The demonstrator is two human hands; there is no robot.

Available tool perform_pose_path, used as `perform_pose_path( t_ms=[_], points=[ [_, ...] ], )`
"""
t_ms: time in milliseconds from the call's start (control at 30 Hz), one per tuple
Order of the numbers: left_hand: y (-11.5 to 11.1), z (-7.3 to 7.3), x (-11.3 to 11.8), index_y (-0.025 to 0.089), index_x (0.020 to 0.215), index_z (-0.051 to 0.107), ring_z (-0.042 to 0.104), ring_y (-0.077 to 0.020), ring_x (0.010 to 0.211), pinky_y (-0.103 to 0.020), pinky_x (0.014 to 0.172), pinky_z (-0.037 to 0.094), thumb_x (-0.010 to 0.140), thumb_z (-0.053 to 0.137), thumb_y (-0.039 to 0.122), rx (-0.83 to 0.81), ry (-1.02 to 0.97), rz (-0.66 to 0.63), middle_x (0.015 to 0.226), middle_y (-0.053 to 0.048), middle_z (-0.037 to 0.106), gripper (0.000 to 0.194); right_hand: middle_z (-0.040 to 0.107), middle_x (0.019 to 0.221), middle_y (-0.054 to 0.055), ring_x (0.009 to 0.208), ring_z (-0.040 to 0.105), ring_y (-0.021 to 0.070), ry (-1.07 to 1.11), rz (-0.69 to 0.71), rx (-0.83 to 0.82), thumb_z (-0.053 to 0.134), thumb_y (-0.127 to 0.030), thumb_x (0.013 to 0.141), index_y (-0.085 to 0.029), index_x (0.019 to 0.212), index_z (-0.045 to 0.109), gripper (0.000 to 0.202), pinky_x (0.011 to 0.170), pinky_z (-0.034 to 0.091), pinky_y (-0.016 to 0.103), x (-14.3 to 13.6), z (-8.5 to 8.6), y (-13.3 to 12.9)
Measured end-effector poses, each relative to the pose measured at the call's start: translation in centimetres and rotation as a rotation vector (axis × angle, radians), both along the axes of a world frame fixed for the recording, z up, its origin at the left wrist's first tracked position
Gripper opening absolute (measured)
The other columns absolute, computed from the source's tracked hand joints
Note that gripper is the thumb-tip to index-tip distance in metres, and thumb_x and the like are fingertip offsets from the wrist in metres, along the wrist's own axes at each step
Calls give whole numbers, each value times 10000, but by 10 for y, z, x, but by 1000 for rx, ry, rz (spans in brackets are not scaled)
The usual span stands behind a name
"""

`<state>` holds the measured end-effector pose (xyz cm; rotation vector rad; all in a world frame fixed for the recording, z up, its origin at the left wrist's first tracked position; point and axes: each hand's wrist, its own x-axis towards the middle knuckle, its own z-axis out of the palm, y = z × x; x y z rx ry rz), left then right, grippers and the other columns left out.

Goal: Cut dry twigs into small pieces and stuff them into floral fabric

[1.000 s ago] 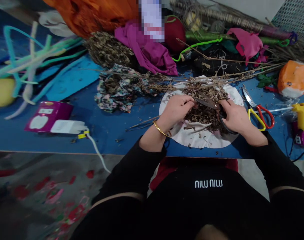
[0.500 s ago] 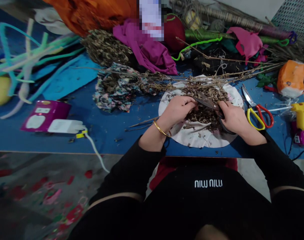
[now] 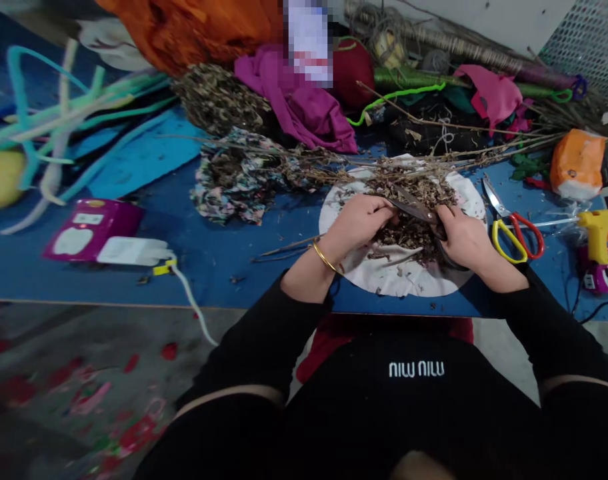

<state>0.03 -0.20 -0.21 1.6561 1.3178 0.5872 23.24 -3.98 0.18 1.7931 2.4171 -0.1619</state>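
In my right hand [image 3: 467,240] is a pair of dark-bladed scissors [image 3: 414,208], its black handle loops partly hidden by my fingers. The blades point left over a heap of crumbled dried leaves [image 3: 419,240]. Close to their tips, my left hand [image 3: 361,223] is closed in a pinch on dried leaves, mostly hidden by the fingers. Under the heap lies a round white cloth [image 3: 404,283] strewn with leaf bits. Long dry stems [image 3: 484,155] with withered leaves cross its far edge.
Red-and-yellow-handled scissors [image 3: 517,233] lie right of the cloth, near a yellow glue gun [image 3: 599,230]. To the left are a patterned cloth [image 3: 229,190] holding dried leaves, a purple box [image 3: 94,230] and a white power strip [image 3: 134,251]. Purple fabric [image 3: 304,107] lies behind. The table's front edge is close.
The view has shifted slightly. Both hands stay almost in place over the heap, with the scissors still between them.
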Motion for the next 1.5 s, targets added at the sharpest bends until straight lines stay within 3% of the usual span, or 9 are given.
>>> perform_pose_path(
  t_ms=[467,800,967,1133,1333,1500],
  points=[
    [1,-3,1,159,718,701,438,-99,440,-215,440,313,837,560,311,-47,3,9,522,23,502,239,642,1203,204,960,639,300,-1,15,41,423,-287,973,-106,1352,539,436,691,375,349,-2,-2,-1],
    [0,-2,2,167,734,702,460,-115,440,-237,478,362,867,548,332,-43,40,48,509,36,465,262,677,1158,188,904,668,289,-78,-13,-23,407,-259,985,-125,1335,547,400,637,319,340,-2,-4,1],
    [0,3,1,172,763,711,461,-128,458,-250,504,354,891,522,317,-26,53,56,506,38,460,271,681,1218,193,970,671,297,0,-14,2,458,-298,963,-128,1360,562,444,681,363,338,2,0,1],
    [1,3,0,167,761,726,506,-139,561,-250,576,360,906,523,283,118,52,78,555,10,531,275,693,1220,182,992,663,300,81,-17,34,468,-354,948,-144,1384,572,495,722,406,342,8,4,3],
    [1,-1,3,161,784,740,408,-113,491,-256,535,280,884,530,238,52,-20,26,532,34,466,245,669,1299,191,1035,660,315,99,0,4,508,-332,900,-139,1422,558,559,754,434,352,3,6,0],
    [0,0,4,160,772,742,422,-110,521,-250,544,286,878,553,258,43,-41,29,560,25,494,238,670,1260,202,991,651,316,115,-18,17,484,-317,904,-128,1411,569,547,739,429,361,1,7,0]
  ],
)
